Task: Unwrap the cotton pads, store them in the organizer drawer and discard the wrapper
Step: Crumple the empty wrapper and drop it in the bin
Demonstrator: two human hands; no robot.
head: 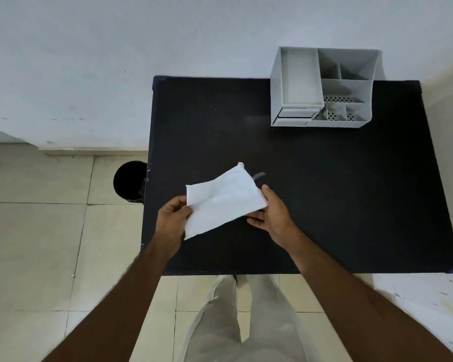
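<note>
A flat white wrapper packet (224, 202) is held above the near left part of the black table (324, 192). My left hand (171, 220) pinches its near left edge. My right hand (270, 214) grips its right corner from underneath, thumb on top. I cannot see any cotton pads; whatever is inside the packet is hidden. The grey organizer (322, 87) stands at the far right of the table, with a small drawer (294, 116) at its lower front left that looks shut.
A black round bin (130, 180) stands on the tiled floor just left of the table. A white wall runs behind the table. My legs in light trousers are at the table's near edge. A small dark object (259, 175) lies just beyond the wrapper.
</note>
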